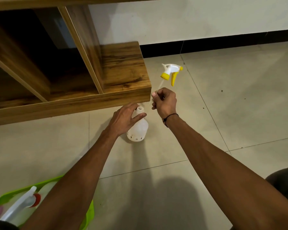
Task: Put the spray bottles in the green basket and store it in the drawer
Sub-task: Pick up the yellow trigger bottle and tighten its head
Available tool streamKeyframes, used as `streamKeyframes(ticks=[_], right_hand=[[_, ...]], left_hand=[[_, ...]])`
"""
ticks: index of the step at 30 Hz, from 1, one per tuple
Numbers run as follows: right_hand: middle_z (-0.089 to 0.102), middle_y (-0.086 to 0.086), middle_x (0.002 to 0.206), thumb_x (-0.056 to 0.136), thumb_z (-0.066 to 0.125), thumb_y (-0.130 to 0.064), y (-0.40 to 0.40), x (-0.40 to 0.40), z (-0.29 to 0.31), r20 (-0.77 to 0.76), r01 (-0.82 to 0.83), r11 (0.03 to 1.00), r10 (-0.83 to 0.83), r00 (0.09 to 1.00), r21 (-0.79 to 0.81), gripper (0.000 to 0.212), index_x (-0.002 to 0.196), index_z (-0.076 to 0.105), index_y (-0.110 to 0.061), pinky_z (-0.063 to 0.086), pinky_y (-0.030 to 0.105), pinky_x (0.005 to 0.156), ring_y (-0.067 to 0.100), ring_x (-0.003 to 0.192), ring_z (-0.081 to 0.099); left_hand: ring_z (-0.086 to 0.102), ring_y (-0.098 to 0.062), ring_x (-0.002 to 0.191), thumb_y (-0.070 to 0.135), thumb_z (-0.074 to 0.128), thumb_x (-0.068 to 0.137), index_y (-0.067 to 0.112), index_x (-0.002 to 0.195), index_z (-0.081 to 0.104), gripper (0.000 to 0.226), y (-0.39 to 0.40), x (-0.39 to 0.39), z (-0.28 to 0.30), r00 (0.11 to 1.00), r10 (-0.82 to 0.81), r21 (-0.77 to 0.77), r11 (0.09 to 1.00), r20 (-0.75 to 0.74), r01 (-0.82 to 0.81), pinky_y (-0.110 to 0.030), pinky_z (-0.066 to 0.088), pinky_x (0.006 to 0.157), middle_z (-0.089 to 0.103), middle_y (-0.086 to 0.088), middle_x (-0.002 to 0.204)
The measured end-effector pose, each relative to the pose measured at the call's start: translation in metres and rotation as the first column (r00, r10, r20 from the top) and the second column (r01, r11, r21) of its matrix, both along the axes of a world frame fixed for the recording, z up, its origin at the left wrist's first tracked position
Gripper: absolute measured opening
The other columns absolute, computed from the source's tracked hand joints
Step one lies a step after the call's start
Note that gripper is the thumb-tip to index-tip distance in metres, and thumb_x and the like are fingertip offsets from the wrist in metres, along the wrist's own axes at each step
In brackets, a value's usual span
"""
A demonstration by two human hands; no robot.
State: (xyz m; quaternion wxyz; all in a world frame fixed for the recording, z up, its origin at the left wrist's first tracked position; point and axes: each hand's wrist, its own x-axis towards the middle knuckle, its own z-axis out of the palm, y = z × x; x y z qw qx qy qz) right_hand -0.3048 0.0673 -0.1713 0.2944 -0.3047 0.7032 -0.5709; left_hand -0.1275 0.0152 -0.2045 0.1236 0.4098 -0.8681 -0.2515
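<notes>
A white bottle body (138, 128) stands on the tiled floor with its neck open and no sprayer on it. My left hand (125, 117) curls around its shoulder and neck. My right hand (164, 101) pinches the thin dip tube of a white and yellow trigger sprayer head (171, 72), which hangs in the air above the hand. The green basket (87, 214) sits at the bottom left, partly hidden by my left forearm. Inside it lies a spray bottle with a white trigger and a red collar (29, 199).
A wooden cabinet (123, 72) with open dark compartments fills the upper left, its base overhanging the floor just behind the bottle. A white wall with a black skirting runs along the back. A dark rounded object (284, 181) sits at the right edge.
</notes>
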Motion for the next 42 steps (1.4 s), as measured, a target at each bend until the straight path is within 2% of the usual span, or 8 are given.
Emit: streamKeyframes(ticks=[4, 7, 19, 24, 27, 30, 36, 42], right_hand=[[0.060, 0.028, 0.063, 0.098, 0.065, -0.001, -0.010, 0.013, 0.020, -0.083, -0.069, 0.994, 0.062, 0.995, -0.079, 0.022, 0.084, 0.056, 0.013, 0.060, 0.039, 0.055, 0.027, 0.052, 0.059], [0.059, 0.013, 0.056, 0.098, 0.066, -0.001, -0.014, 0.025, 0.026, -0.129, -0.100, 0.991, 0.089, 0.988, -0.086, 0.022, 0.080, 0.057, 0.007, 0.060, 0.038, 0.057, 0.025, 0.048, 0.058], [0.072, 0.022, 0.077, 0.096, 0.072, -0.008, -0.008, 0.033, 0.020, -0.215, -0.157, 0.988, 0.156, 0.964, 0.012, 0.018, 0.086, 0.067, 0.006, 0.065, 0.042, 0.061, 0.029, 0.066, 0.071], [0.068, 0.012, 0.070, 0.094, 0.073, -0.009, -0.006, 0.040, 0.020, -0.317, -0.222, 0.973, 0.231, 0.920, 0.065, 0.017, 0.080, 0.069, 0.000, 0.062, 0.043, 0.064, 0.035, 0.068, 0.069], [0.072, 0.008, 0.073, 0.090, 0.078, -0.010, -0.004, 0.046, 0.013, -0.372, -0.274, 0.950, 0.312, 0.874, 0.153, 0.018, 0.077, 0.070, -0.002, 0.054, 0.032, 0.066, 0.026, 0.070, 0.069], [0.074, 0.009, 0.081, 0.087, 0.080, -0.011, -0.001, 0.049, 0.007, -0.442, -0.314, 0.925, 0.378, 0.814, 0.213, 0.012, 0.079, 0.073, -0.004, 0.055, 0.034, 0.073, 0.027, 0.079, 0.069], [0.070, 0.009, 0.101, 0.084, 0.086, -0.028, 0.003, 0.059, 0.009, -0.507, -0.318, 0.919, 0.394, 0.767, 0.233, 0.034, 0.111, 0.077, -0.010, 0.061, 0.038, 0.081, 0.019, 0.083, 0.066], [0.073, 0.000, 0.082, 0.084, 0.081, -0.042, 0.010, 0.069, 0.009, -0.497, -0.153, 0.979, 0.200, 0.844, 0.136, 0.032, 0.087, 0.072, -0.012, 0.061, 0.043, 0.074, 0.019, 0.076, 0.068]], left_hand=[[0.070, -0.022, 0.118, 0.066, 0.056, 0.098, 0.028, 0.128, 0.064, 0.049, 0.002, 0.005, 0.001, 1.000, 0.012, 0.030, 0.999, -0.011, -0.012, -0.047, 0.056, 0.096, 0.076, 0.003, 0.124], [0.072, -0.019, 0.115, 0.069, 0.055, 0.096, 0.031, 0.123, 0.065, 0.048, 0.004, 0.009, -0.001, 0.999, 0.026, 0.005, 1.000, -0.041, -0.025, -0.044, 0.056, 0.092, 0.077, 0.007, 0.119], [0.073, -0.017, 0.110, 0.084, 0.051, 0.087, 0.035, 0.117, 0.064, 0.059, 0.005, 0.024, -0.005, 0.982, 0.147, 0.099, 0.986, -0.117, -0.136, -0.045, 0.055, 0.092, 0.078, 0.011, 0.113], [0.074, -0.019, 0.110, 0.081, 0.052, 0.088, 0.033, 0.120, 0.063, 0.059, 0.007, 0.021, -0.003, 0.981, 0.158, 0.095, 0.984, -0.113, -0.148, -0.045, 0.055, 0.091, 0.078, 0.009, 0.118], [0.074, -0.018, 0.107, 0.080, 0.050, 0.087, 0.033, 0.118, 0.063, 0.057, 0.009, 0.021, -0.001, 0.977, 0.169, 0.081, 0.984, -0.130, -0.159, -0.045, 0.058, 0.090, 0.078, 0.008, 0.116], [0.074, -0.017, 0.105, 0.079, 0.045, 0.087, 0.033, 0.112, 0.063, 0.056, 0.009, 0.024, 0.001, 0.978, 0.161, 0.052, 0.987, -0.134, -0.155, -0.045, 0.059, 0.084, 0.078, 0.009, 0.108], [0.071, -0.025, 0.103, 0.051, 0.061, 0.101, 0.025, 0.120, 0.067, 0.034, 0.007, 0.032, -0.001, 0.952, 0.234, 0.026, 0.972, -0.197, -0.233, -0.048, 0.061, 0.086, 0.077, 0.003, 0.112], [0.071, -0.023, 0.099, 0.058, 0.059, 0.101, 0.024, 0.116, 0.066, 0.038, 0.008, 0.037, 0.000, 0.929, 0.290, -0.032, 0.952, -0.229, -0.305, -0.041, 0.057, 0.078, 0.076, 0.004, 0.109]])
